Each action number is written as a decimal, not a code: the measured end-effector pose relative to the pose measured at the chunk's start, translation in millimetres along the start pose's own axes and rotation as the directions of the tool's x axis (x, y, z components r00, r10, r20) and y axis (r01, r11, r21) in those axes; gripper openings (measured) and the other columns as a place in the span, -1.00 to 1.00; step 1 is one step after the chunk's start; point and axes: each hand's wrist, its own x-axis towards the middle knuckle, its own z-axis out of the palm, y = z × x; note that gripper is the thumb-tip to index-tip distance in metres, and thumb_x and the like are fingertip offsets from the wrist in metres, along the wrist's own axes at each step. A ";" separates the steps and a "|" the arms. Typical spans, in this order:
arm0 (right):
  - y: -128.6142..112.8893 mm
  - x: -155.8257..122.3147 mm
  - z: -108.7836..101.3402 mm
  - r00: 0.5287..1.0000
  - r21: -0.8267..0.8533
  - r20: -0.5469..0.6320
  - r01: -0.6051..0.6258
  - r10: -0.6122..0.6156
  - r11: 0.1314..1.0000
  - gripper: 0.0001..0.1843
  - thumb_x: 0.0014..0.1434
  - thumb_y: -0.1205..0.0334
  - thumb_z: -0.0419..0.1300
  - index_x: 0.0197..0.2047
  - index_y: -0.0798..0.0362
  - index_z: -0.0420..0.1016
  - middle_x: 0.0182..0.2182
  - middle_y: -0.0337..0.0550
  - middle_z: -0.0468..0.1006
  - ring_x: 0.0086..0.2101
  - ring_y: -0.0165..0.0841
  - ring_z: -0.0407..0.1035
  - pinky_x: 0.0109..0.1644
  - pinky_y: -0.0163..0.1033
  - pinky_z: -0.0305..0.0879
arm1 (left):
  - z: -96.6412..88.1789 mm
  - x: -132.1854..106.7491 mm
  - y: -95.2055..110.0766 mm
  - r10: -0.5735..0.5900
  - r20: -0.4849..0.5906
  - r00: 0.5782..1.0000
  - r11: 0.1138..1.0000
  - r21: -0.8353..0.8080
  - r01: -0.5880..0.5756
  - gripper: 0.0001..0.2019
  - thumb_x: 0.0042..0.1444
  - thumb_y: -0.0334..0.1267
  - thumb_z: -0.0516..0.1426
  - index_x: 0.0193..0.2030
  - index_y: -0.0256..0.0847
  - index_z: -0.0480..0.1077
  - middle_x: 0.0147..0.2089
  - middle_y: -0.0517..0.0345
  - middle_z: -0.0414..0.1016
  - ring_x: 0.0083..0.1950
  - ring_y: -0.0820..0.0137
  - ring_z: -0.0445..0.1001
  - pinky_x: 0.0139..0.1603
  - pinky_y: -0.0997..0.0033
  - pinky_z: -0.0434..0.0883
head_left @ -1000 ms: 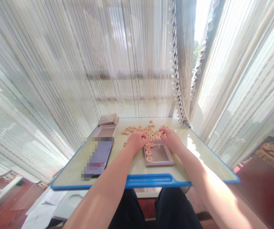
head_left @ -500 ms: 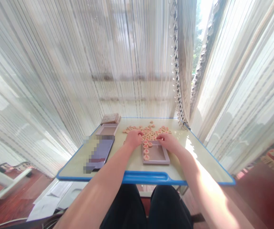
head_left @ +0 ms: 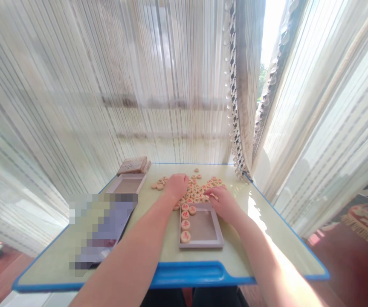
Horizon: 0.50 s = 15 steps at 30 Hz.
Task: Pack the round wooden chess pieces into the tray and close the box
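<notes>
Round wooden Chinese chess pieces [head_left: 198, 198] with red and dark characters lie in a loose pile on the table. A shallow pale tray [head_left: 201, 246] stands in front of the pile. Red-marked pieces [head_left: 185, 224] form a column along its left side, and one more piece [head_left: 192, 210] sits beside the top of that column. My left hand [head_left: 176, 186] is over the left part of the pile, fingers curled; what they hold, if anything, is hidden. At the tray's far right corner, my right hand [head_left: 221, 199] reaches to the pile, fingers apart and touching pieces.
A second shallow tray [head_left: 111, 187] is at the left, with a box lid [head_left: 133, 165] behind it. Nearer me lies a dark-edged tablet [head_left: 120, 232], partly blurred out. The table has a blue rim [head_left: 190, 273]. Sheer curtains [head_left: 171, 85] hang behind it.
The view has tilted down and come closer to the table. Both hands stay over the pile, with the right fingers now more spread. The pieces in the tray look the same.
</notes>
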 end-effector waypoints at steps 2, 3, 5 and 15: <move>3.2 1.9 2.6 0.996 -0.082 -0.089 -0.006 -0.001 0.997 -0.68 0.11 0.39 0.00 -0.22 0.01 0.56 -0.16 -0.10 0.51 -0.07 -0.25 0.27 0.10 -0.10 0.14 | 7.7 -7.3 -2.7 0.108 -0.045 0.993 0.994 0.031 -0.107 -0.62 0.23 -0.19 -0.15 -0.34 -0.25 0.45 -0.23 -0.05 0.52 -0.11 0.25 0.42 -0.05 0.28 0.30; 4.6 2.6 3.9 0.993 -0.119 -0.119 -0.021 0.007 0.993 -0.67 0.12 0.37 0.00 -0.19 0.00 0.56 -0.13 -0.09 0.49 -0.04 -0.23 0.25 0.12 -0.07 0.11 | 9.3 -10.1 -4.0 0.118 -0.047 0.992 0.993 0.030 -0.117 -0.63 0.23 -0.19 -0.13 -0.34 -0.25 0.45 -0.23 -0.05 0.52 -0.11 0.26 0.42 -0.05 0.28 0.30; 7.3 4.5 6.0 0.990 -0.171 -0.142 -0.049 0.025 0.984 -0.67 0.16 0.31 0.00 -0.12 -0.01 0.54 -0.04 -0.06 0.44 0.03 -0.19 0.19 0.16 -0.02 0.06 | 9.8 -12.7 -6.5 0.062 -0.020 0.998 0.998 0.017 -0.062 -0.65 0.22 -0.20 -0.12 -0.32 -0.25 0.45 -0.23 -0.05 0.52 -0.14 0.27 0.43 -0.08 0.28 0.31; 21.3 58.9 4.1 0.987 -0.192 0.161 0.043 -0.012 0.981 -0.61 0.13 0.36 -0.04 -0.04 0.07 0.50 0.03 -0.06 0.45 0.10 -0.23 0.21 0.23 -0.08 0.04 | 8.2 -8.2 -13.8 -0.040 -0.026 0.999 0.994 0.096 0.042 -0.67 0.18 -0.27 -0.10 -0.15 -0.20 0.47 -0.08 -0.02 0.50 0.01 0.20 0.38 0.04 0.19 0.26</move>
